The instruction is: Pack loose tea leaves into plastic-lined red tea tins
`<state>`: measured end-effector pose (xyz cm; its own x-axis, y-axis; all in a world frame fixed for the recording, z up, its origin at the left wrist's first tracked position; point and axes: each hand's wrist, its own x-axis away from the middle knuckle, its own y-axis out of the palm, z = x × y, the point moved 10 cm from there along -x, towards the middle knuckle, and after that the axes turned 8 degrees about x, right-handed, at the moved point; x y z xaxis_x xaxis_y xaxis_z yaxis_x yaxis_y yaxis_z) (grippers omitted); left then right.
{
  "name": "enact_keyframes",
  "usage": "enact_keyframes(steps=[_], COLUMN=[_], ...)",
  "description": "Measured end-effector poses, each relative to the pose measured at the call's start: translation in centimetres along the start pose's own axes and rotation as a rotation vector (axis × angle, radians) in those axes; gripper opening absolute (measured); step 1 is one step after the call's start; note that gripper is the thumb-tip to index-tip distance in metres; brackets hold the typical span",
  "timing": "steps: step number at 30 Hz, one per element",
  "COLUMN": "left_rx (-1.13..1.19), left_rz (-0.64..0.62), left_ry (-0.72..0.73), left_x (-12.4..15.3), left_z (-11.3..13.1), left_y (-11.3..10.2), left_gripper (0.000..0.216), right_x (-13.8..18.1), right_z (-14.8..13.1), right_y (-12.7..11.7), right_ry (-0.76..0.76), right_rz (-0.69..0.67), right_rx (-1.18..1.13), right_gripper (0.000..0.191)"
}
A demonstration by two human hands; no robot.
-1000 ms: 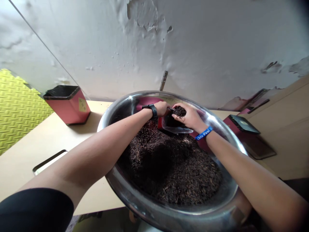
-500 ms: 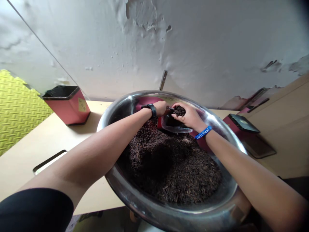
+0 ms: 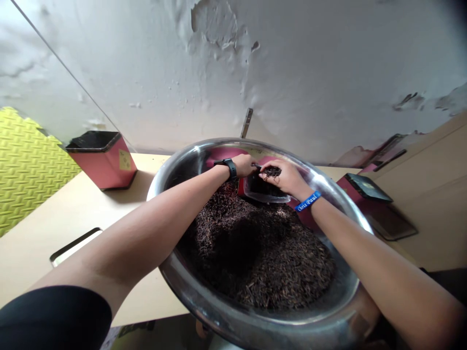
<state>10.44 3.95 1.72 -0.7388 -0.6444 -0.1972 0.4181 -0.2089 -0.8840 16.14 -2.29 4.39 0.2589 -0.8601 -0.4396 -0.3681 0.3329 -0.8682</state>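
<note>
A pale table [image 3: 54, 214] carries the wide steel bowl [image 3: 350, 287] in front of me, heaped with dark dried leaves [image 3: 262, 253]. A pink tin [image 3: 104, 160] stands open well off to the left. At the bowl's far side sits a clear container [image 3: 268, 192]; my left hand [image 3: 243, 164] pinches its rim. My right hand [image 3: 286, 176] curls around a clump of leaves [image 3: 270, 170] just above its mouth.

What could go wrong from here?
The right hand holds a heaped pinch of dark leaves over the clear container, which the left hand grips by one edge: leaves may spill past its mouth, or it may sag. The steel bowl seems to overhang the table edge, so pressing its near rim could tip it.
</note>
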Motion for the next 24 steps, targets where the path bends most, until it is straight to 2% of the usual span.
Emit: enact_keyframes(steps=[11, 24], left_rx=[0.003, 0.005], left_rz=[0.0, 0.003], left_ry=[0.039, 0.08], left_x=[-0.25, -0.17], left_z=[0.02, 0.09], left_y=[0.27, 0.36], left_gripper=[0.035, 0.035], right_x=[-0.01, 0.05], right_z=[0.23, -0.02], right_y=[0.18, -0.16], right_ry=[0.028, 0.027], right_rz=[-0.009, 0.011], right_rx=[-0.039, -0.045], right_gripper=[0.014, 0.02])
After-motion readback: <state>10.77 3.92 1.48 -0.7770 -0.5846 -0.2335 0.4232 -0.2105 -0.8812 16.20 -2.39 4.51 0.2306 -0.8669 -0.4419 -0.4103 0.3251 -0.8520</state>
